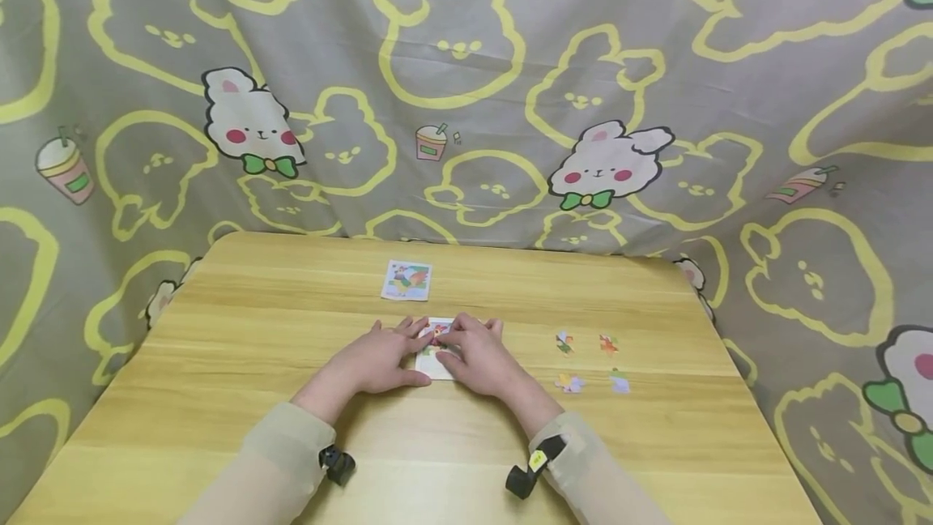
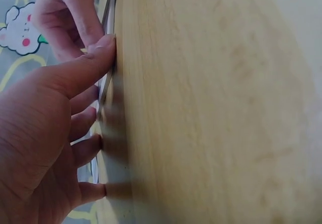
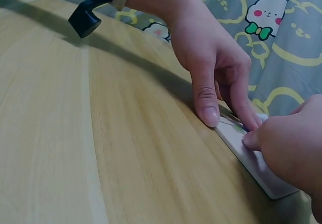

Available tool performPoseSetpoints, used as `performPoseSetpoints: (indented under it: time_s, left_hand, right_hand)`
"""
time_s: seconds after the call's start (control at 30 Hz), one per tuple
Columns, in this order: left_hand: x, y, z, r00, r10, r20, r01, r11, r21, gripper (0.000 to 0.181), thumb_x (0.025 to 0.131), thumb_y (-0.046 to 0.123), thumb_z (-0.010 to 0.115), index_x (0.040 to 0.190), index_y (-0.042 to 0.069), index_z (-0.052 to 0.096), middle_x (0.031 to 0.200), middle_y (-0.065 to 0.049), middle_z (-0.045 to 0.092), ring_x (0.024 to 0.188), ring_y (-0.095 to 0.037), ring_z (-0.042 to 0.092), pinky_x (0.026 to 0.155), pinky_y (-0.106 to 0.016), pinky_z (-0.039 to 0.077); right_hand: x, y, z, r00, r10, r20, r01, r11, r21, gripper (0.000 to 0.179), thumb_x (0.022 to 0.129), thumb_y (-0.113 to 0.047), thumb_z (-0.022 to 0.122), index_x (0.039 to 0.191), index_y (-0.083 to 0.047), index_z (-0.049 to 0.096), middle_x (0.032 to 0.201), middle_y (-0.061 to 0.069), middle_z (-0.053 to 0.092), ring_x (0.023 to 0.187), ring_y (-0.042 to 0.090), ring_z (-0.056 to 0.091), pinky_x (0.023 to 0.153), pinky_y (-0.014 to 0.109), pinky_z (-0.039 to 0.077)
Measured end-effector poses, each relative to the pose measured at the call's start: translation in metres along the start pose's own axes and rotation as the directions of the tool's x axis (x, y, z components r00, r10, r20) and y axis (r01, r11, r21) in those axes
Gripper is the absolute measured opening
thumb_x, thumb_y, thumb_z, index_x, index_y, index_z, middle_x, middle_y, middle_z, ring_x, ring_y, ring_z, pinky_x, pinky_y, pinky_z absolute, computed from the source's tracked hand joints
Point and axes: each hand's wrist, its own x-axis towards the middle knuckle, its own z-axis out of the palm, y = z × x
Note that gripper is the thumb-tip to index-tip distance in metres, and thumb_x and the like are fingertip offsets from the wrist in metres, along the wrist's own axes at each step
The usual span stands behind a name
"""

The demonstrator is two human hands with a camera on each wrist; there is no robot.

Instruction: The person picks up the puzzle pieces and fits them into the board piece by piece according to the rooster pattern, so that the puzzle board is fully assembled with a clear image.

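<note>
We have the puzzle board (image 1: 441, 369) on the wood-grain counter (image 1: 423, 452), near the middle, with both hands over it. Far part of the board carries coloured puzzle pieces (image 1: 439, 326), mostly under the fingers; near part shows bare white.

Left hand (image 1: 379, 359): wide, fingers spread along the board's left side, thumb on its near-left edge. Index finger reaches in over the coloured part. Right hand (image 1: 477, 356): narrow, index and thumb on the board from the right, the other fingers bent. We can't tell whether a piece sits between that finger and thumb; the fingertips hide it. The two hands nearly meet over the coloured area.

Off to the right, well apart from the board, we count four loose pieces in a rough two-by-two: a dark-and-orange piece (image 1: 564, 343) far left, a red-orange piece (image 1: 608, 343) far right, a yellow-and-lilac piece (image 1: 570, 383) near left, a lilac-and-green piece (image 1: 619, 381) near right. None touch each other.

Beyond the board, slightly left, a rooster picture card (image 1: 406, 280) lies flat on the counter.

Both sleeves (image 1: 270, 464) are beige, a black wrist camera (image 1: 337, 465) at each cuff. Behind the counter we have a grey curtain (image 1: 481, 14) printed with yellow outlines and white bunnies.
</note>
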Motion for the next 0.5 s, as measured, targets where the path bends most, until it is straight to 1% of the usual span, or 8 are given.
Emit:
performPoseSetpoints:
  time_s: [0.07, 0.27, 0.37, 0.5]
  left_hand:
    - [0.0, 0.0, 0.0, 1.0, -0.002, -0.003, 0.002, 1.0, -0.008, 0.084, 0.096, 0.061, 0.071, 0.162, 0.016, 0.044, 0.172, -0.005, 0.029, 0.157, -0.036, 0.026, 0.118, -0.074, 0.021]
    - [0.002, 0.002, -0.002, 1.0, -0.017, 0.0, 0.017, 1.0, -0.008, 0.084, 0.094, 0.06, 0.073, 0.161, 0.016, 0.047, 0.171, -0.006, 0.03, 0.155, -0.039, 0.029, 0.118, -0.075, 0.021]
    - [0.002, 0.003, -0.003, 1.0, -0.018, 0.004, 0.018, 1.0, -0.011, 0.084, 0.094, 0.059, 0.073, 0.16, 0.015, 0.048, 0.171, -0.007, 0.029, 0.155, -0.04, 0.03, 0.117, -0.075, 0.021]
    - [0.002, 0.004, -0.003, 1.0, -0.022, 0.005, 0.022, 0.999, -0.023, 0.083, 0.094, 0.058, 0.074, 0.16, 0.014, 0.048, 0.171, -0.007, 0.029, 0.155, -0.04, 0.029, 0.118, -0.075, 0.02]
  right_hand:
    - [-0.001, 0.001, -0.001, 1.0, -0.007, -0.004, 0.007, 1.0, 0.026, 0.031, 0.102, -0.03, 0.072, 0.128, -0.013, 0.078, 0.111, -0.003, 0.061, 0.099, 0.012, 0.057, 0.098, 0.051, 0.029]
    - [-0.008, 0.007, -0.011, 0.998, -0.039, -0.045, 0.044, 0.99, 0.132, 0.025, 0.102, -0.022, 0.072, 0.122, -0.008, 0.078, 0.113, -0.002, 0.061, 0.089, 0.012, 0.059, 0.094, 0.049, 0.028]
    - [-0.012, 0.012, -0.017, 0.996, -0.05, -0.07, 0.06, 0.986, 0.155, 0.023, 0.102, -0.02, 0.073, 0.12, -0.007, 0.078, 0.113, -0.001, 0.062, 0.087, 0.015, 0.061, 0.093, 0.049, 0.027]
    - [-0.021, 0.021, -0.025, 0.995, -0.039, -0.09, 0.054, 0.986, 0.161, 0.022, 0.101, -0.02, 0.073, 0.12, -0.01, 0.079, 0.114, 0.0, 0.063, 0.09, 0.018, 0.061, 0.092, 0.05, 0.027]
